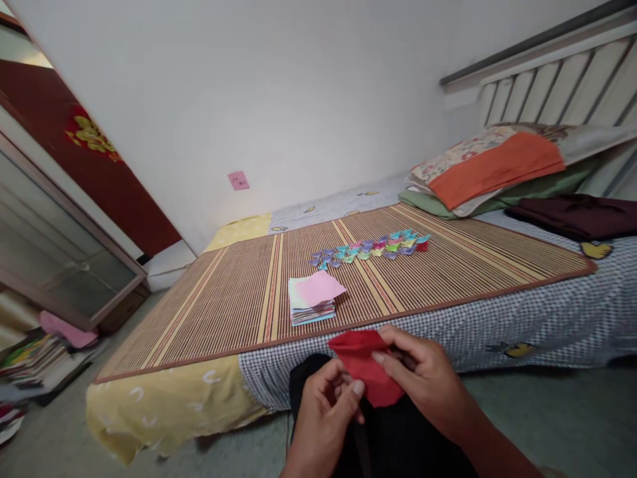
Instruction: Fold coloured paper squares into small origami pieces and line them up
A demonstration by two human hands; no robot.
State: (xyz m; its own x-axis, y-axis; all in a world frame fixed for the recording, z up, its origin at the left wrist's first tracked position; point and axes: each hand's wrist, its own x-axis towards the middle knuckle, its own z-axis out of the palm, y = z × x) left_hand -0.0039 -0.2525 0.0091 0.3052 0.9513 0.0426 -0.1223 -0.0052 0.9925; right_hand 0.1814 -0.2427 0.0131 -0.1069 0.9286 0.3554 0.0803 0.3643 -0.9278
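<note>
Red paper (365,365), one, pinched by left hand (326,405) and right hand (425,378), both grips closed; from it: paper stack (313,300), one, eleven o'clock; folded-paper cluster (379,252), one, twelve.

Sheet of paper (362,358): solid red. Stack of paper (311,315): white and pale blue edges; top sheet (321,289) pink. Folded paper pieces (365,253): purple, turquoise, pale green, yellow, pink, red. Mat (229,299): tan and dark-brown stripes, wider tan bands, brown border. Bedspread (497,328): small blue-grey-and-white check; yellow section with white arcs. Pillow (497,169): orange band, multicoloured print. Folded cloth (577,216): dark maroon.
</note>
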